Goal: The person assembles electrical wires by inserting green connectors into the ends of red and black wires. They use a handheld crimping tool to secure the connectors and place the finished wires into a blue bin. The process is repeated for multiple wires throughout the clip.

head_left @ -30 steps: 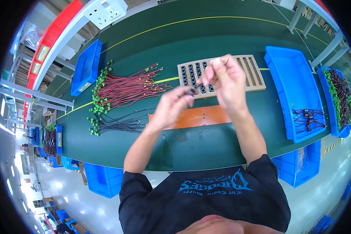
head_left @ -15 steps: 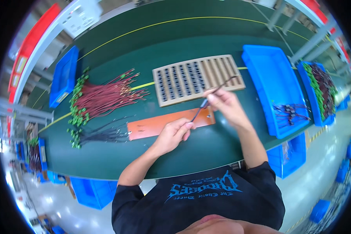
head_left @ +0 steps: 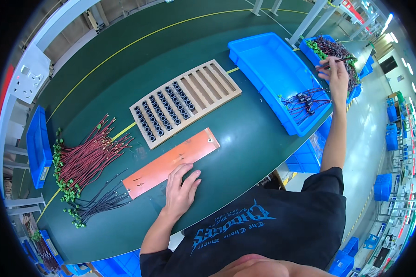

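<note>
A curved green tabletop (head_left: 97, 242) is crossed by a yellow line, with a white socket panel (head_left: 31, 78) mounted at the far left. On its left side, red leads (head_left: 90, 159) with green connectors are spread in a bundle, and black leads (head_left: 101, 201) are laid just below them. Near the middle, a wooden rack (head_left: 235, 88) is set down, its left slots filled with black ring-shaped parts (head_left: 168, 107). In front of it an orange board (head_left: 171, 159) is placed at a slant. The left hand (head_left: 179, 193) is held at the board's near edge, its fingers loosely bent and apart, with nothing seen between them; whether the board is touched cannot be told. By the right hand (head_left: 336, 78), a dark lead (head_left: 347, 59) is gripped between thumb and fingers, above the gap between a large blue tray (head_left: 259, 55), where finished-looking dark assemblies (head_left: 305, 98) are gathered, and a lead-filled blue bin (head_left: 309, 51).
</note>
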